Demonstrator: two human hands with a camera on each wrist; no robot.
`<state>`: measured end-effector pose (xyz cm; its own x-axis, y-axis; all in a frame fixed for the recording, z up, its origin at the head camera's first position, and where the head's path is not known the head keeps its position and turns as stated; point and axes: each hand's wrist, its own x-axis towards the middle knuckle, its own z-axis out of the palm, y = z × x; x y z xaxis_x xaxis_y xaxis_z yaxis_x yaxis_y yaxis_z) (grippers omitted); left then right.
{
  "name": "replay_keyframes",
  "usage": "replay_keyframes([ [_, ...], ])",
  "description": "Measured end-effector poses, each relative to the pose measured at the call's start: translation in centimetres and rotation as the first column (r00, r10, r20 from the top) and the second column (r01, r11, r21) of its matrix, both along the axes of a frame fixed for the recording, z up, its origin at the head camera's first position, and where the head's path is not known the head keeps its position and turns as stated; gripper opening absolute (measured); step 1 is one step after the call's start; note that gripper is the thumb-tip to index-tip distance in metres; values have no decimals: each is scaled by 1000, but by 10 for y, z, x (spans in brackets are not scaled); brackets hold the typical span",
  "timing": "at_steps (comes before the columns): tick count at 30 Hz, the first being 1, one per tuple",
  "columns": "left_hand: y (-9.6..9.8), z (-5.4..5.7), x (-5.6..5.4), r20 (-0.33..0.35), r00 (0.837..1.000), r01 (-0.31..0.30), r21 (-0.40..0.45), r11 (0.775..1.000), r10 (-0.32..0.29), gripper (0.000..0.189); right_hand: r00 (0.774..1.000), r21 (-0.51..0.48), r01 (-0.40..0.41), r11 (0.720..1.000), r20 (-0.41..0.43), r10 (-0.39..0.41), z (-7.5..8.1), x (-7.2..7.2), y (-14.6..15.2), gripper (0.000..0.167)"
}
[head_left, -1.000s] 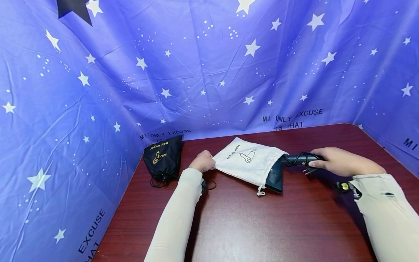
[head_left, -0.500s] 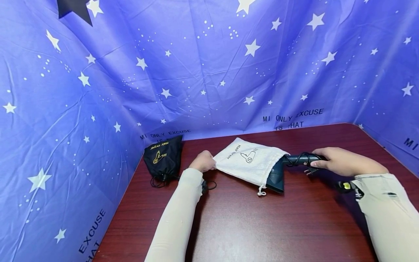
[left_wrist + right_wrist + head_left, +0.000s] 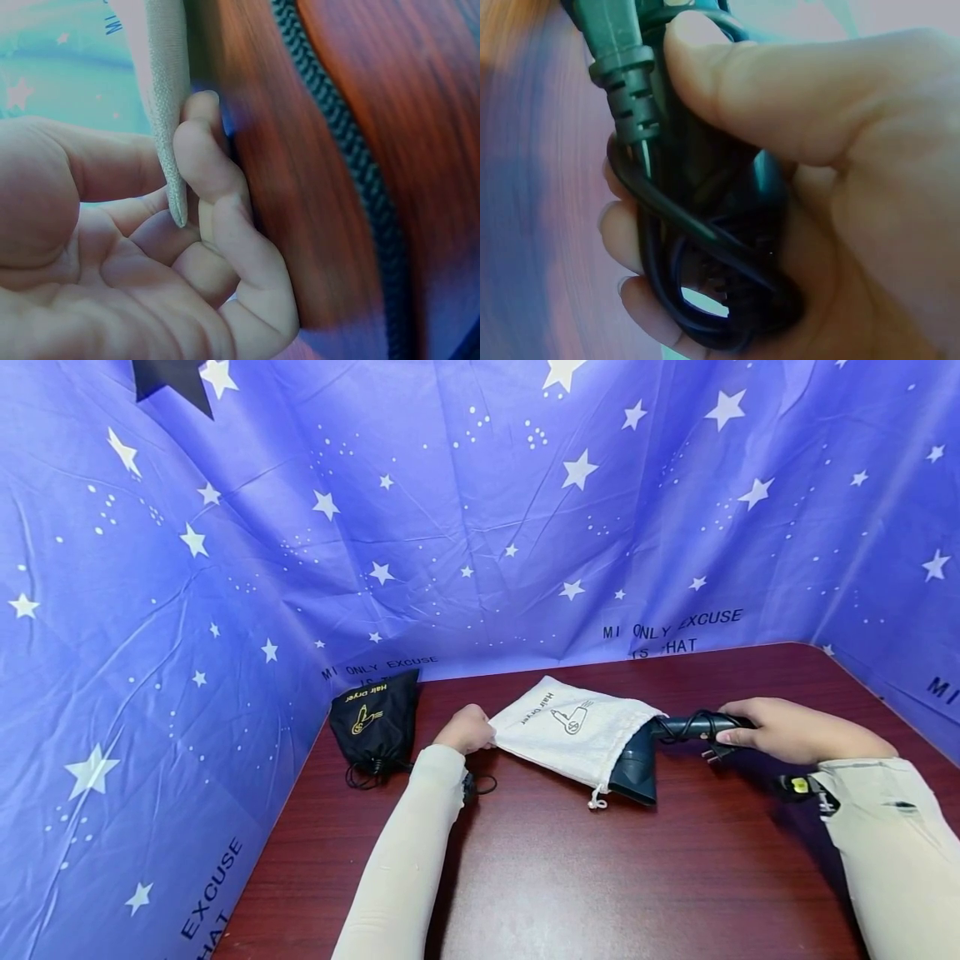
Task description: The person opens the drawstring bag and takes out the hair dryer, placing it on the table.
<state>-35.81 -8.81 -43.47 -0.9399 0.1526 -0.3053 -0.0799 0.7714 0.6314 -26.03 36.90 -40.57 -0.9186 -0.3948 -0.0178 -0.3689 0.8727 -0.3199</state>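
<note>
A white cloth drawstring bag, printed "Hair Dryer", lies over part of a dark hair dryer. The dryer's nozzle and handle stick out of the bag's mouth on the right. My left hand pinches the bag's closed corner; in the left wrist view the thumb and curled fingers hold the cloth edge. My right hand grips the end of the handle, around which the black cord is wound. The plug shows beside the thumb in the right wrist view. How much of the dryer is inside is hidden.
A black drawstring pouch, also marked "Hair Dryer", lies to the left of my left hand, near the back edge. The dark red wooden table meets a blue star-patterned curtain behind and at the sides.
My right hand has moved slightly to the right with the hair dryer, and a little more of the nozzle shows outside the bag. My left hand has stayed at the corner.
</note>
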Motion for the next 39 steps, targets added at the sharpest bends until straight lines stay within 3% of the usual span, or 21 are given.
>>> replay_keyframes([
  [8,-1,0,0,-9,1000,3,-7,1000,-4,41,1000,-6,0,1000,3,0,1,0,1,28],
  [18,0,0,-1,-1,1000,4,5,1000,-4,36,1000,-42,-14,999,7,15,2,4,6,19],
  [25,1,-1,-1,-1,1000,-4,10,1000,4,25,999,-57,-31,998,16,31,4,6,12,24],
  [32,3,1,0,11,1000,-22,-6,1000,22,38,999,-76,-28,997,44,31,6,8,8,23],
  [39,2,2,1,12,999,-49,27,998,49,38,998,-100,-39,994,48,44,5,6,6,21],
])
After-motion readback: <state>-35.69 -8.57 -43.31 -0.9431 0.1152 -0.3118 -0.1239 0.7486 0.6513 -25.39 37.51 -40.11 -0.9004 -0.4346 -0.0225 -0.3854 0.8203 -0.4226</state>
